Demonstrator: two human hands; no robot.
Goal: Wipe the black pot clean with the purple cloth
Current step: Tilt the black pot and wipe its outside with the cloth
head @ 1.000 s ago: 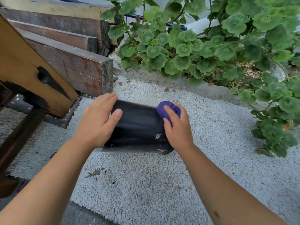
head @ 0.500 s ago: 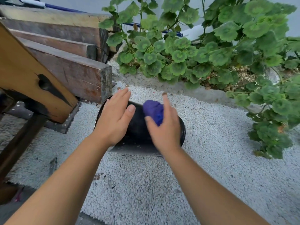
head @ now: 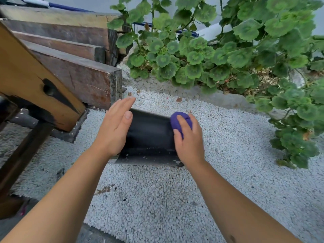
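Two hands work on one black pot, which lies on its side on the white gravel ground, near the gravel's far edge where the concrete border and the geranium plant begin, and just right of the stacked wooden beams. The left hand rests against the pot's left end with its fingers straight and together, thumb laid on the wall, so this grip is spread flat and bracing rather than clasping. The right hand has its fingers curled round the bunched purple cloth and presses it onto the pot's right part.

Pale specks and grit show along the pot's lower wall, nearest the person, so the wiping looks unfinished there.

The pot appears to be thin plastic: probably light, somewhat flexible, smooth and inclined to roll on loose gravel. Steadying it at one end, or hooking fingers over the rim, should hold it better than squeezing the wall, which may dent. The cloth is soft and crushes easily into the palm; firm pressure seems needed for dried dirt.
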